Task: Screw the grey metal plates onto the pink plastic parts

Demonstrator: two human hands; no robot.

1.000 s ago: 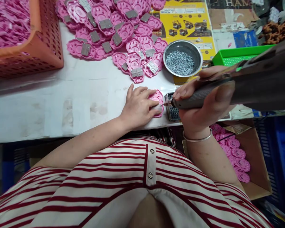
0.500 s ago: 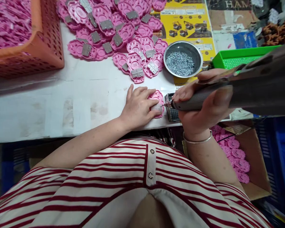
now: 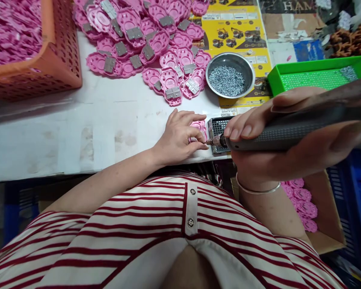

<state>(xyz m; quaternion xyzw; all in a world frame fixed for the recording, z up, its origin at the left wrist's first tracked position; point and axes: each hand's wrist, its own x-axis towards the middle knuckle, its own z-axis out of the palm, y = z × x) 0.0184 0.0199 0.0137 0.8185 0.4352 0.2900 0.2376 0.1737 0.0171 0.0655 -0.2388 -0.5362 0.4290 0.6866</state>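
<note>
My right hand (image 3: 258, 136) is wrapped around a dark grey electric screwdriver (image 3: 291, 130), its bit pointing left. At the bit's tip, the thumb and forefinger of my left hand (image 3: 182, 136) come together; anything pinched there is too small to make out. Beneath those fingers a pink plastic shell (image 3: 199, 127) lies on the table, partly hidden by them. Just right of it sits a small dark perforated tray (image 3: 218, 125), partly behind the screwdriver. A metal bowl (image 3: 209, 82) full of small screws (image 3: 227, 81) stands beyond my right hand.
Pink shells with grey metal plates (image 3: 134, 33) are heaped at the back. An orange basket (image 3: 61, 52) of pink parts stands at left. A green tray (image 3: 307, 72) holds a few screws at right. Below the table edge, a cardboard box (image 3: 327, 208) contains pink pieces.
The screwdriver's bit has shifted slightly down, and its body has swung, uncovering more of the green tray. My left thumb and forefinger have moved from the shell's plate to the bit's tip.
</note>
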